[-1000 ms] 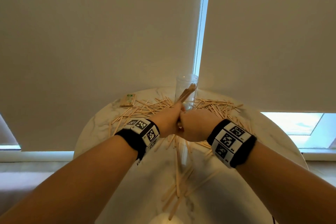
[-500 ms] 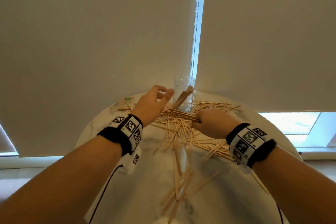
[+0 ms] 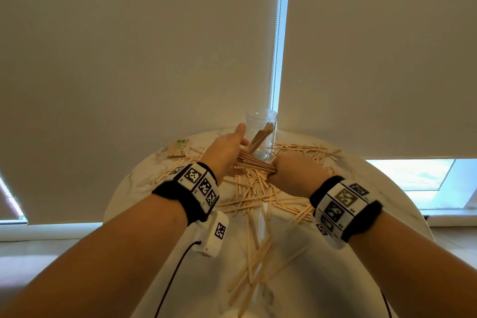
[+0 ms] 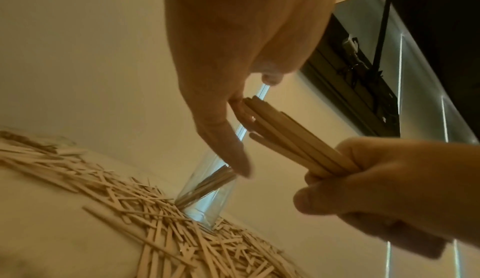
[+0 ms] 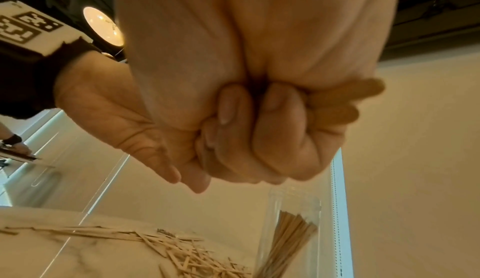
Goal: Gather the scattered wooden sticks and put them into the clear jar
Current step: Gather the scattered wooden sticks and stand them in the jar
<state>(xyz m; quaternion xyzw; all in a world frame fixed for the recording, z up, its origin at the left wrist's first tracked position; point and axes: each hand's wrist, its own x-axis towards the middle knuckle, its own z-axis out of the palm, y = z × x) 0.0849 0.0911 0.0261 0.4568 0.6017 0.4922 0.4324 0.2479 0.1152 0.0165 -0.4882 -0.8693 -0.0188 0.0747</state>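
Observation:
My right hand (image 3: 289, 170) is a fist gripping a bundle of wooden sticks (image 3: 254, 163) that lies level, pointing left, just in front of the clear jar (image 3: 261, 124). The left hand (image 3: 227, 148) is flat with straight fingers, touching the bundle's free ends (image 4: 249, 106). The jar stands upright at the table's far edge and holds several sticks (image 5: 288, 233) leaning inside it. Many scattered sticks (image 3: 258, 196) cover the round marble table (image 3: 134, 188) around and in front of the jar. In the right wrist view the fist (image 5: 262, 130) hides the bundle.
A small packet of sticks (image 3: 178, 148) lies at the table's far left. More loose sticks (image 3: 254, 263) trail toward the near edge. Roller blinds (image 3: 129, 59) hang right behind the jar. A cable (image 3: 173, 276) runs from the left wrist unit.
The hands were pressed together near the jar, then the left hand lifted away. Now its flat fingers have come back against the ends of the bundle held by the right hand.

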